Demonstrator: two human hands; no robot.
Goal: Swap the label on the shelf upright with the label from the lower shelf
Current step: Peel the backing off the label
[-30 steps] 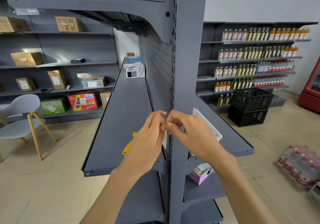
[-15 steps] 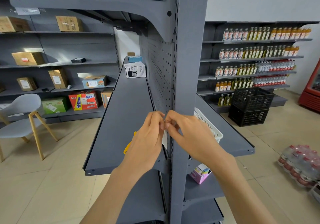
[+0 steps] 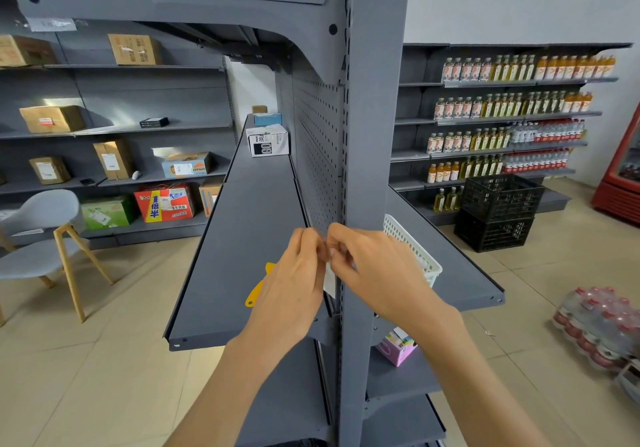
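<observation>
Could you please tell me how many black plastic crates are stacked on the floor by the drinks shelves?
2: an upper black crate sits on a lower black crate, on the floor before the drinks shelves. None appear hidden.

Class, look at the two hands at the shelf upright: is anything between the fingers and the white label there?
Nothing visible. The left hand and right hand pinch together at the top of the white label against the shelf upright.

A shop: grey retail shelving (image 3: pixel 249 225), rows of bottled drinks (image 3: pixel 502 107).
</observation>
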